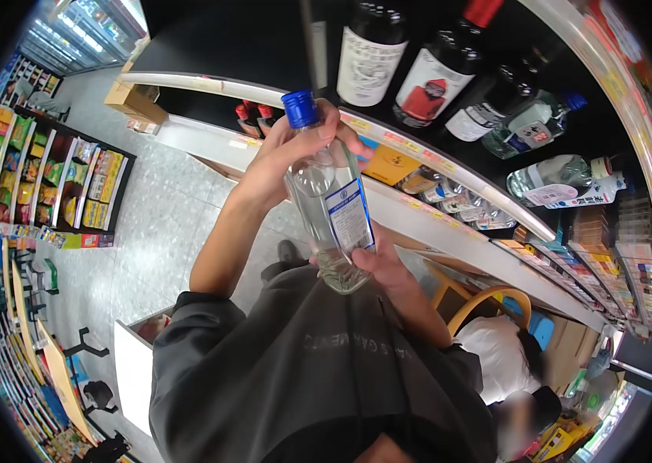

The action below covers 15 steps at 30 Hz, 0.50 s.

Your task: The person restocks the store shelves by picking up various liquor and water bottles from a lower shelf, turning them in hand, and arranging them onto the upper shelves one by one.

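A clear glass bottle [312,181] with a blue cap [300,109] is held tilted in front of my chest. Its blue-and-white label [349,214] faces up toward me, with print too small to read. My left hand [283,154] is wrapped round the neck and shoulder, just under the cap. Lower down, my right hand [381,264] grips the bottle near its base, the thumb pressed on the label's bottom edge. Some fingers of both hands are hidden behind the glass.
Dark wine bottles [372,65] stand on the shelf ahead, beside clear bottles lying down [553,174]. The shelf edge [418,150] runs close past my hands. A snack rack [52,170] is at left. A person in white [499,355] is at lower right.
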Tool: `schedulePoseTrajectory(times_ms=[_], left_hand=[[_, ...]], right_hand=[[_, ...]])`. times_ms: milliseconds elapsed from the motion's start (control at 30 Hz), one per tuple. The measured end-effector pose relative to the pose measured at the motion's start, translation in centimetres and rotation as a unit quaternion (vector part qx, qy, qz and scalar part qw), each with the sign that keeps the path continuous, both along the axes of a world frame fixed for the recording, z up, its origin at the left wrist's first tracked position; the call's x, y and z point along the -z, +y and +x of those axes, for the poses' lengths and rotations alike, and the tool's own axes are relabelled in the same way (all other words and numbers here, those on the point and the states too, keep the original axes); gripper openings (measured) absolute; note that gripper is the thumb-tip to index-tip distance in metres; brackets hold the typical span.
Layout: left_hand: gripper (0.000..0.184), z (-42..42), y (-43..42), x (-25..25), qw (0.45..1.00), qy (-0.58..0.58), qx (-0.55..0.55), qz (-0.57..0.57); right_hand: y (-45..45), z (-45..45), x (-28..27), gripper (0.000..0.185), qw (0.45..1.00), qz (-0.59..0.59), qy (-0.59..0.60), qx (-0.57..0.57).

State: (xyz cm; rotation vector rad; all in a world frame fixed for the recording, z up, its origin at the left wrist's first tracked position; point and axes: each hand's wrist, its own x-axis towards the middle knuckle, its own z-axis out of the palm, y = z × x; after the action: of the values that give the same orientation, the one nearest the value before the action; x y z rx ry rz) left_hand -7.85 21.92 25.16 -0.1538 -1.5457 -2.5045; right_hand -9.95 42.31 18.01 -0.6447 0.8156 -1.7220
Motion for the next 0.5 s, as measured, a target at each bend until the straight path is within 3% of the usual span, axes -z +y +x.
schedulePoseTrajectory(times_ms=[100, 167, 267, 333, 367, 400, 467, 500], left_hand=[[0.024, 1.1, -2.5, 0.4, 0.997, -0.038, 0.003, 0.073], [0.025, 1.9, -4.6, 0.7, 0.997, -0.052, 0.009, 0.056], [0.028, 3.7, -7.0, 0.7, 0.995, -0.1, 0.011, 0.019], [0.03, 5.4, -7.1, 0.5, 0.985, -0.107, -0.11, -0.078], [0.033, 6.1, -7.1, 1.5, 0.977, -0.093, -0.164, -0.099], [0.03, 6.7, -6.5, 2.1, 0.971, -0.094, -0.212, -0.052], [0.025, 7.4, -7.6, 3.6, 0.968, -0.106, -0.223, 0.054], [0.025, 7.6, -8.2, 3.7, 0.968, -0.109, -0.218, 0.053]], right_hand=[[-2.7, 2.0, 0.4, 0.075, 0.999, 0.013, -0.024, 0.022], [-4.3, 3.1, 1.0, 0.072, 0.998, 0.025, -0.035, 0.038], [-6.6, 4.7, 1.9, 0.069, 0.988, 0.069, 0.076, 0.114], [-8.1, 5.7, 0.7, 0.069, 0.923, 0.122, 0.27, 0.248], [-8.5, 6.3, -0.4, 0.072, 0.849, 0.197, 0.402, 0.282], [-8.9, 7.1, -0.5, 0.072, 0.847, 0.199, 0.401, 0.287], [-9.8, 8.8, -0.3, 0.075, 0.727, 0.26, 0.556, 0.309], [-10.4, 9.5, 0.0, 0.081, 0.722, 0.253, 0.561, 0.317]])
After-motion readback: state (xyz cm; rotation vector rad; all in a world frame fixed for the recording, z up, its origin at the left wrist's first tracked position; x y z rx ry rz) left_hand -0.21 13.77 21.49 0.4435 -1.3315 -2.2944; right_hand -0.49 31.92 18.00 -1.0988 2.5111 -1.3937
